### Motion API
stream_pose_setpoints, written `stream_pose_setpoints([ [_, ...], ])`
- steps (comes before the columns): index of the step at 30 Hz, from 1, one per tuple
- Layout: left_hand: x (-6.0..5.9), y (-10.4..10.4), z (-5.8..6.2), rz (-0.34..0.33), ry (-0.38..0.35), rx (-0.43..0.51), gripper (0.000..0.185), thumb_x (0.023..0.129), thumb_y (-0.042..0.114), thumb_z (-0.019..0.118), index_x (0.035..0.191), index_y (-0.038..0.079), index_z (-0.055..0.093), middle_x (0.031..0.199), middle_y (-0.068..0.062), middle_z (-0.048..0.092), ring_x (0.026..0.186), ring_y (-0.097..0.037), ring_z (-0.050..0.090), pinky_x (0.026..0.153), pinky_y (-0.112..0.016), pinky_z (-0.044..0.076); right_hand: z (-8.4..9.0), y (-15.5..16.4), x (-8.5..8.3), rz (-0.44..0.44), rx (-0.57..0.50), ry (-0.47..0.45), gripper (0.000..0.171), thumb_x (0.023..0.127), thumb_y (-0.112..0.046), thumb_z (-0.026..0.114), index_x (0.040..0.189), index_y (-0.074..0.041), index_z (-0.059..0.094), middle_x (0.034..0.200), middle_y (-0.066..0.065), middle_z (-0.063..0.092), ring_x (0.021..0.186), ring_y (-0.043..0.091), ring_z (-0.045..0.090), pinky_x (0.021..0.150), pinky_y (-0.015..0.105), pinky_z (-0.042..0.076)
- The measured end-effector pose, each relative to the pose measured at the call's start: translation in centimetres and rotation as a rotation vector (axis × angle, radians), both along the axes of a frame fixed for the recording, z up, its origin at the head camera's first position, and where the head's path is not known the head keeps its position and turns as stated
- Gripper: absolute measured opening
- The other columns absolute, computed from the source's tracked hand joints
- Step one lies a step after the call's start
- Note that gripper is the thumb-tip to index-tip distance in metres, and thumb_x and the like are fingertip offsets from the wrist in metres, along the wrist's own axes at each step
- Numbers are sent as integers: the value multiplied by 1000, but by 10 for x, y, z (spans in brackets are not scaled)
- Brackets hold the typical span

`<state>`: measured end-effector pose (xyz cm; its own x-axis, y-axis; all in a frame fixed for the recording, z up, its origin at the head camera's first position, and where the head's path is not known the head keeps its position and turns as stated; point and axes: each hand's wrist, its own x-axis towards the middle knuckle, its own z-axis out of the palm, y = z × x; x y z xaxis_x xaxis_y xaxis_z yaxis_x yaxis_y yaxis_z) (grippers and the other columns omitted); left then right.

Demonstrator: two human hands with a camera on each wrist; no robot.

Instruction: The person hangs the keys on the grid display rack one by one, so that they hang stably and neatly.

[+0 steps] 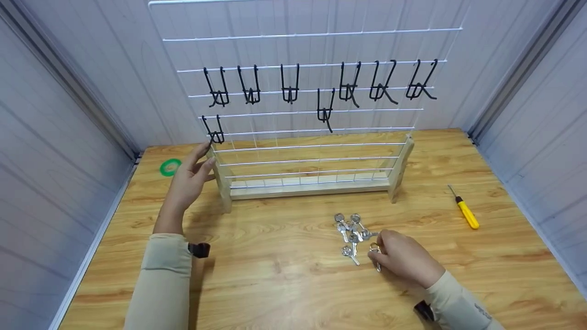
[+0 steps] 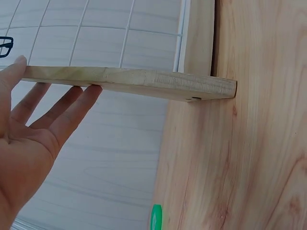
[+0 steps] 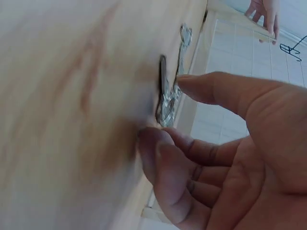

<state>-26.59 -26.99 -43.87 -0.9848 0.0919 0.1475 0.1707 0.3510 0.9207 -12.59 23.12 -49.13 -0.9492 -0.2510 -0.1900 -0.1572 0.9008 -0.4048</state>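
A: Nearest the lens: right hand [image 1: 403, 261], fingers curling down onto the table [image 1: 275, 284]; pinching one key [image 1: 375, 251] at the near edge of the pile of keys [image 1: 352, 231]; thumb and fingertips closing on it in the right wrist view, rest of the palm holding nothing.

B: Left hand [image 1: 189, 178]?

A: Flat and fully spread, gripping nothing; fingers straight, pressing against the left wooden foot [image 1: 223, 183] of the wire grid rack [image 1: 312, 114]; looking like steadying only.

B: Position of the keys?

A: Lying on the wood in front of the rack, right of centre, touching and overlapping each other; well below the black hooks [image 1: 348, 87] hanging empty on the grid.

B: Risks from here?

A: Probably dragging neighbours along, keys lying tangled; possibly slipping out of a shallow fingertip pinch, metal being thin and flat against the board; rack possibly tipping or sliding if bumped, left hand only leaning on the foot, not clamping it.

B: Surface, room?

A: Glossy pine-grain tabletop; pale panelled walls [image 1: 69, 91] boxing in three sides; green tape ring [image 1: 170, 167] sitting far left near the wall; yellow-handled screwdriver [image 1: 465, 211] lying to the right, well apart from the keys.
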Motion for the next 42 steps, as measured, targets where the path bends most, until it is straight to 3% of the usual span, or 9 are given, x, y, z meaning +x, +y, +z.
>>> stream_pose_setpoints([
  [6,2,-3,0,12,-10,6,62,112,40,55,169,24,34,176,-15,29,153,-42,48,111,-52,59,-5,-1,-5,-7,-69,-12,20,98,-26,76,94,-10,65,86,0,63,76,14,54,68,33,49],
  [12,3,-4,0,25,-11,4,62,112,41,55,168,23,35,177,-15,29,153,-41,48,111,-52,59,-7,-2,-9,-17,-112,-26,12,97,-19,72,92,-10,67,81,-1,62,72,13,53,65,29,46],
  [18,4,-6,-1,27,-1,-4,62,112,41,55,168,21,36,176,-15,30,154,-41,47,110,-51,60,-7,-7,-9,-2,-102,26,9,96,-15,71,88,-12,68,81,-1,62,73,13,54,66,30,48],
  [25,6,-8,-3,30,3,4,62,112,41,56,168,22,36,176,-15,31,155,-41,46,111,-54,60,-3,-12,-9,38,-106,74,21,101,-11,68,80,-14,66,69,-5,59,63,9,52,57,25,44],
  [28,7,-8,-2,35,1,5,62,111,42,56,167,22,36,175,-17,31,154,-42,46,111,-55,59,1,-16,-8,45,-126,102,19,102,-11,69,83,-13,70,69,-6,63,62,6,54,56,23,47],
  [32,5,-7,0,35,1,13,63,111,42,56,167,21,37,175,-18,32,154,-44,46,112,-56,58,10,-25,-7,59,-148,211,8,100,-10,72,93,-9,76,79,-3,70,69,4,58,63,23,54],
  [37,1,-4,0,35,5,8,62,111,43,56,167,21,38,174,-17,33,154,-43,46,112,-56,59,24,-47,-10,77,-266,276,11,102,-13,73,107,-5,79,93,3,75,79,6,64,69,22,60],
  [42,-2,1,-3,29,1,12,63,111,44,56,167,22,37,175,-17,32,154,-42,46,112,-57,59,40,-82,-18,96,-492,215,16,105,-15,70,115,-5,78,96,5,76,79,11,71,68,21,65],
])
